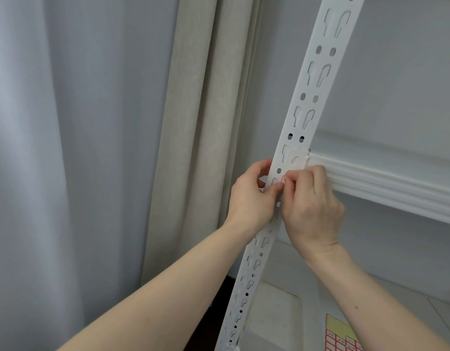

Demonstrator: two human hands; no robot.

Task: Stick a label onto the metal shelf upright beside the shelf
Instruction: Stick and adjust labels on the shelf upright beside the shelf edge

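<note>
Head view, looking forward and down along a white metal upright [298, 117] that runs tilted across the frame from upper right to lower left. Its face is punched with repeating keyhole slots and paired round holes. A ribbed white shelf beam [386, 184] joins the upright on its right side, just above the hands.

Both hands meet on the face of the upright, just below the beam joint. The left hand [251, 196] comes from the left, fingers curled, thumb and fingertips pinched against the upright at the label. The right hand [311, 209] comes from the right, back of hand toward the camera, fingers curled down with the tips on the same spot. Between the two sets of fingertips a small label [284, 179] with a red edge shows, lying against the upright; most of it is hidden by the fingers, so whether it is fully stuck cannot be told.

Below, on a lower shelf [277, 307], lies a label sheet [341, 335] with a yellow backing and rows of red-bordered white labels, partly cut off by the frame edge and the right forearm. A beige curtain [193, 138] and a grey curtain [67, 148] hang to the left of the upright.
</note>
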